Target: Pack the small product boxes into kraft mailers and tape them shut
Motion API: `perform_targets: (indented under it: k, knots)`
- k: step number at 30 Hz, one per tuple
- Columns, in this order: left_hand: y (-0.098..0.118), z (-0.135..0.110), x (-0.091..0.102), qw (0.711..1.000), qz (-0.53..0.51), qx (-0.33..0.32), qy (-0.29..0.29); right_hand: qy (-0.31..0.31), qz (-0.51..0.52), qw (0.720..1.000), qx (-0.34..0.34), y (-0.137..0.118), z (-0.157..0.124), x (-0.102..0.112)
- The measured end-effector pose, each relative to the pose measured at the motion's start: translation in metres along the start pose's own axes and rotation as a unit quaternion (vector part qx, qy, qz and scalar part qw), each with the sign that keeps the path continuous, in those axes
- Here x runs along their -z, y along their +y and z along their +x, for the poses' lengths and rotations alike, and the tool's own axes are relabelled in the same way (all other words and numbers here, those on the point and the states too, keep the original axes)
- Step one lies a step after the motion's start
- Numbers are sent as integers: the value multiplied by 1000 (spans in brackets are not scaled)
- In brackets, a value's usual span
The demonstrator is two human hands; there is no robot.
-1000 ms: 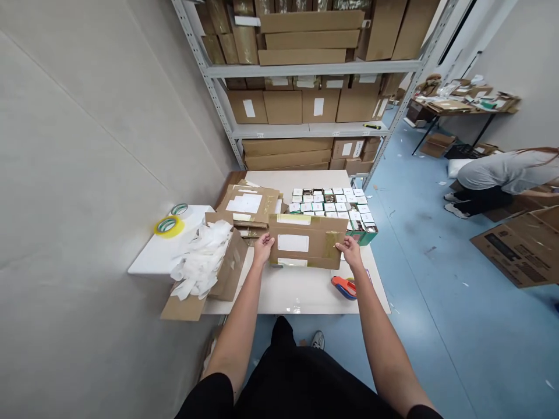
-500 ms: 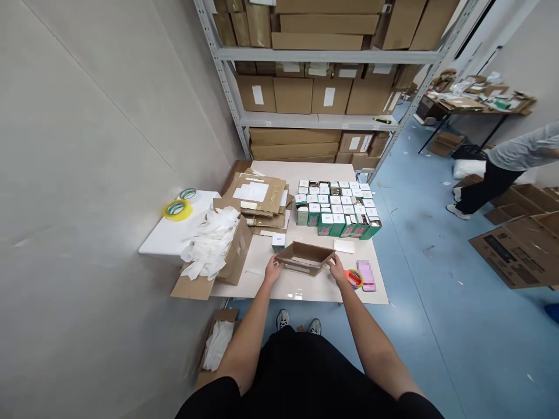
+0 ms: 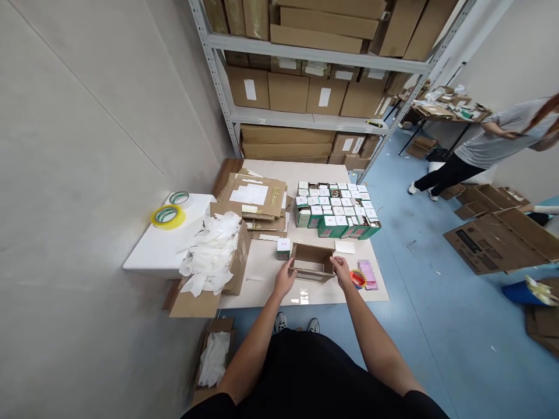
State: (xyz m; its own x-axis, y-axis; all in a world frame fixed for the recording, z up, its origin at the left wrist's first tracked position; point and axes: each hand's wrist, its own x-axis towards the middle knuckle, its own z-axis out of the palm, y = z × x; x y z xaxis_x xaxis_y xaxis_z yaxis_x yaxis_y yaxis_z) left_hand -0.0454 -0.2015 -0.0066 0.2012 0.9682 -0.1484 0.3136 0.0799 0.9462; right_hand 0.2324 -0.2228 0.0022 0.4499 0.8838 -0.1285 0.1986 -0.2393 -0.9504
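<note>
A small cardboard box (image 3: pixel 312 254), its upper side open, is held over the front of the table between my two hands. My left hand (image 3: pixel 285 280) is closed on its left end, and my right hand (image 3: pixel 341 270) grips the right end. Just left of the box stands a small green-and-white carton (image 3: pixel 283 249). Behind it, rows of similar cartons (image 3: pixel 336 212) stand close together, some with open tops. A white card (image 3: pixel 345 247) lies beyond my right hand. A roll of coloured tape (image 3: pixel 358 279) and a pink, blurred item (image 3: pixel 367 274) lie to its right.
Flattened cardboard (image 3: pixel 257 195) is piled at the table's left. Beside it, an open box holds white paper (image 3: pixel 212 253). Tape rolls (image 3: pixel 168 216) rest on a white surface by the wall. Shelving (image 3: pixel 305 119) with boxes stands behind. Another person (image 3: pixel 493 139) stands at the right, near large cartons (image 3: pixel 498 238).
The box has gone from a skewed shape to a squarer one, its left end shifted right with my left hand. My view has turned slightly right.
</note>
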Motion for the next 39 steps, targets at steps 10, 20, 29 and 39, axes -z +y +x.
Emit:
perform_targets:
  k: [10, 20, 29, 39]
  knots:
    - [1, 7, 15, 981, 153, -20, -114, -2, 45, 993, -105, 0, 1, -5]
    - [5, 23, 23, 972, 201, -42, -116, -40, 44, 981, -183, 7, -1, 4]
    - [11, 12, 6, 970, 242, -32, -9, -123, 114, 969, -183, 22, -19, 12]
    - [22, 28, 4, 955, 292, 53, 18, -54, 122, 987, -89, 53, -24, -8]
